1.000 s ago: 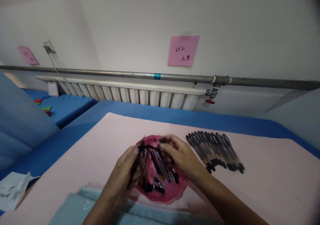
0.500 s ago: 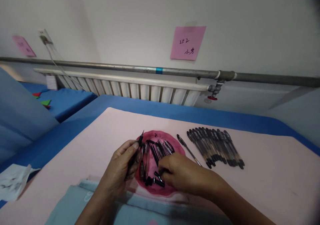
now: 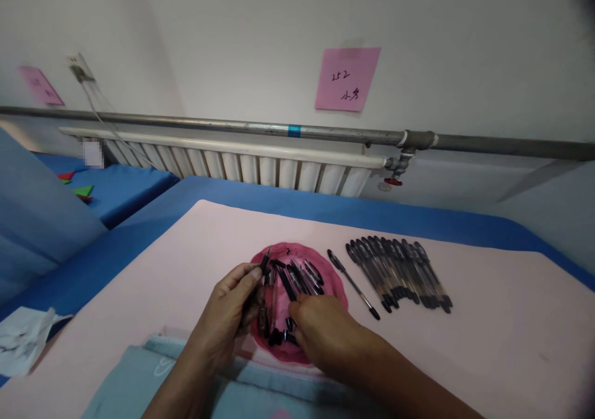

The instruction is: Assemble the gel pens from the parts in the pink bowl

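My left hand [image 3: 232,301] is closed around an uncapped black pen [image 3: 265,260], its tip pointing up over the rim of a round pink basket [image 3: 341,292]. Inside the basket lie loose pen parts: clear caps [image 3: 313,272], dark barrels and small black pieces [image 3: 275,337]. My right hand [image 3: 320,329] reaches into the basket's right side with curled fingers; its fingertips are low among the parts, and what they hold, if anything, is hidden. One capped pen [image 3: 353,284] lies just right of the basket. Beside it a row of several capped pens [image 3: 397,273] is fanned out.
A pale pink sheet [image 3: 502,307] covers the blue table [image 3: 260,194]. Light blue cloth [image 3: 134,379] lies at the near edge, and a white paper [image 3: 23,338] at the left. Behind the table run a radiator [image 3: 269,170] and a pipe [image 3: 223,124] along the wall.
My right hand has shifted slightly left and down within the basket, uncovering the lower end of the single pen. My left hand keeps its hold on the pen, almost unmoved.
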Demonstrator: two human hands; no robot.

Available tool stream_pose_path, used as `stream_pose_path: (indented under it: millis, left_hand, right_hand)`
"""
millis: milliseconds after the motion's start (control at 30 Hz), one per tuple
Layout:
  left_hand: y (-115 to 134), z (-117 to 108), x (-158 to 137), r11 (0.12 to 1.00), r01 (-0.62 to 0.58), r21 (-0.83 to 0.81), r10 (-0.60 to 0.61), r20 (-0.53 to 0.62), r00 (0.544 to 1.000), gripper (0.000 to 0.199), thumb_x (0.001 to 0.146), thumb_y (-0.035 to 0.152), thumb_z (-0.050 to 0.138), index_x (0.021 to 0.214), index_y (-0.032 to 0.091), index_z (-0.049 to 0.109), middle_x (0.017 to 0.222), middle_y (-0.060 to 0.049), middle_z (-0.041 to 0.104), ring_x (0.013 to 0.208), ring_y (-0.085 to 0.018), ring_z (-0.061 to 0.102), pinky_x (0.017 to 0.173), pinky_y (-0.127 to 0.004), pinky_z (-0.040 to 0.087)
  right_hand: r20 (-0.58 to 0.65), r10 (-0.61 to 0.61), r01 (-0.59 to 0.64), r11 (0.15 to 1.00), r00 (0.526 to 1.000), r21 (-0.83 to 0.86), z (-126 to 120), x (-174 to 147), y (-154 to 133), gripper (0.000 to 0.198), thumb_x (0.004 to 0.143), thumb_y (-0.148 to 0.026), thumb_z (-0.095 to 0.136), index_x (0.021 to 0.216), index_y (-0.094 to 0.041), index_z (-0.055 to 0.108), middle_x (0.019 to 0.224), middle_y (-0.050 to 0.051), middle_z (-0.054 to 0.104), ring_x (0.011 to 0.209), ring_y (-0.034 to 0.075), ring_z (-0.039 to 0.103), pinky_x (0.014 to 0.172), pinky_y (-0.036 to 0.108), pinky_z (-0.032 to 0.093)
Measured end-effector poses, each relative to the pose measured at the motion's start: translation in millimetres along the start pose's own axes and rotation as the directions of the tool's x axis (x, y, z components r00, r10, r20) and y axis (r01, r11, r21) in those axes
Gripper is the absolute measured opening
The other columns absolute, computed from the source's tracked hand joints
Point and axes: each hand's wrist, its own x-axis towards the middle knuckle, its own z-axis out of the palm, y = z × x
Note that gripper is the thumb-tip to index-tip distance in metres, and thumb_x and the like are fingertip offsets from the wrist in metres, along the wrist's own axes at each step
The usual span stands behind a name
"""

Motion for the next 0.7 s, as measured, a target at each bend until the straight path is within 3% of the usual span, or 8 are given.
stream_pose_path:
  millis: [100,200,267,333,433,500,600,700]
  left_hand:
    - [-0.5,1.2,-0.1,1.0,0.014,0.005,-0.014,0.008,1.0,0.026,0.074,0.044,0.06,0.074,0.021,0.049,0.048,0.01,0.039,0.033,-0.001,0.021,0.033,-0.016,0.01]
    - [-1.5,2.0,-0.4,0.999,0.036,0.03,-0.037,0.026,0.999,0.026,0.074,0.045,0.06,0.077,0.021,0.051,0.044,0.011,0.035,0.032,-0.002,0.02,0.033,-0.016,0.008]
    - [-2.6,2.3,-0.3,0.998,0.037,0.048,-0.04,0.049,0.998,0.026,0.075,0.045,0.059,0.081,0.021,0.053,0.042,0.011,0.032,0.031,-0.002,0.019,0.033,-0.017,0.008]
    - [-4.1,2.5,-0.2,0.997,0.029,0.067,-0.034,0.073,0.997,0.028,0.075,0.046,0.059,0.084,0.021,0.054,0.041,0.011,0.032,0.031,-0.002,0.02,0.033,-0.017,0.008]
    - [-6.1,2.8,0.0,0.995,0.027,0.1,-0.038,0.112,0.993,0.031,0.073,0.048,0.06,0.085,0.02,0.055,0.041,0.011,0.032,0.031,-0.002,0.02,0.033,-0.017,0.008]
    - [-7.0,3.0,-0.1,0.991,0.039,0.131,-0.056,0.133,0.99,0.032,0.071,0.049,0.061,0.083,0.02,0.054,0.04,0.011,0.032,0.03,-0.002,0.02,0.033,-0.017,0.008]
    - [-7.8,2.9,-0.7,0.983,0.048,0.18,-0.076,0.152,0.985,0.032,0.071,0.05,0.062,0.076,0.02,0.052,0.04,0.011,0.033,0.031,-0.002,0.02,0.033,-0.018,0.008]
    - [-7.9,2.5,-1.5,0.98,0.034,0.197,-0.07,0.178,0.981,0.03,0.072,0.048,0.061,0.074,0.02,0.051,0.042,0.011,0.033,0.032,-0.002,0.021,0.034,-0.018,0.01]
  right_hand:
    - [-0.029,-0.008,0.009,0.998,1.0,0.057,1.2,-1.7,2.1,0.018,0.073,-0.013,0.05,0.077,-0.011,0.067,0.081,0.014,0.069,0.07,0.021,0.063,0.054,0.026,0.033]
    - [-0.2,-0.063,0.123,0.944,0.978,0.307,-0.2,0.3,9.2,0.014,0.073,-0.013,0.049,0.076,-0.014,0.063,0.076,0.007,0.067,0.065,0.016,0.059,0.054,0.024,0.034]
    - [-0.318,-0.007,0.183,0.831,0.948,0.526,-5.0,3.7,16.3,0.013,0.073,-0.013,0.048,0.076,-0.016,0.06,0.071,0.002,0.064,0.061,0.012,0.055,0.055,0.022,0.036]
    - [-0.372,0.112,0.214,0.653,0.922,0.727,-12.1,6.8,24.0,0.01,0.073,-0.014,0.05,0.076,-0.017,0.059,0.067,-0.001,0.06,0.058,0.01,0.052,0.055,0.021,0.038]
    - [-0.362,0.247,0.265,0.353,0.899,0.897,-22.0,8.3,32.2,0.007,0.071,-0.021,0.057,0.076,-0.018,0.06,0.063,-0.004,0.056,0.053,0.008,0.047,0.051,0.021,0.038]
    - [-0.326,0.273,0.272,0.218,0.905,0.937,-25.6,7.0,33.7,0.012,0.069,-0.026,0.062,0.077,-0.018,0.062,0.061,-0.005,0.054,0.048,0.007,0.044,0.047,0.021,0.035]
    - [-0.305,0.256,0.279,0.133,0.917,0.951,-27.3,4.2,31.7,0.015,0.067,-0.026,0.064,0.079,-0.018,0.065,0.06,-0.005,0.055,0.047,0.006,0.043,0.046,0.021,0.035]
    - [-0.309,0.236,0.283,0.137,0.922,0.949,-27.7,2.2,29.4,0.015,0.067,-0.025,0.064,0.08,-0.018,0.066,0.061,-0.005,0.057,0.048,0.006,0.044,0.047,0.021,0.035]
